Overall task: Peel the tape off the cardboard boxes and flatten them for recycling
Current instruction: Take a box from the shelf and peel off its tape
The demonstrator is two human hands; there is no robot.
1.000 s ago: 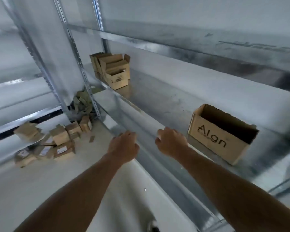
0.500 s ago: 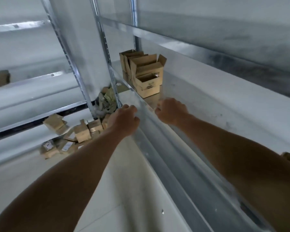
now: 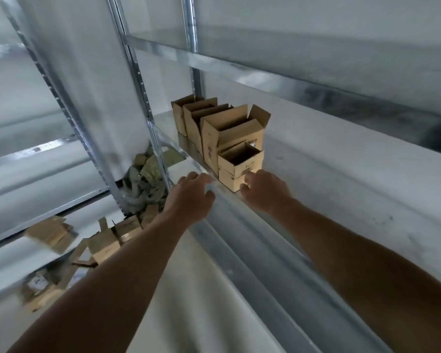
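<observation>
Both forearms were extended toward the galvanised shelf (image 3: pixel 242 215). The left hand (image 3: pixel 189 197) hovered at the shelf's front lip, fingers loosely spread, holding nothing; contact with the metal could not be confirmed. The right hand (image 3: pixel 265 189) lay over the shelf deck, fingers relaxed and part-curled, also empty, its forefinger pointed at the nearest cartons. Whether it touched them could not be determined.

The nearest work items were a small open box (image 3: pixel 242 161) and, stacked directly under it, a lower box (image 3: pixel 229 182), both at the shelf's front edge. In my judgement, the two-handed approach was meant to take this pair from either side. Behind, touching, stood the larger boxes (image 3: pixel 227 131) in a row running back to the rear upright (image 3: pixel 192 47), flaps raised. Tape was not discernible on any.

Below and beyond, on the floor, lay scattered floor boxes (image 3: pixel 107 240) and a crumpled heap (image 3: pixel 143 184), probably a working area for cartons.
</observation>
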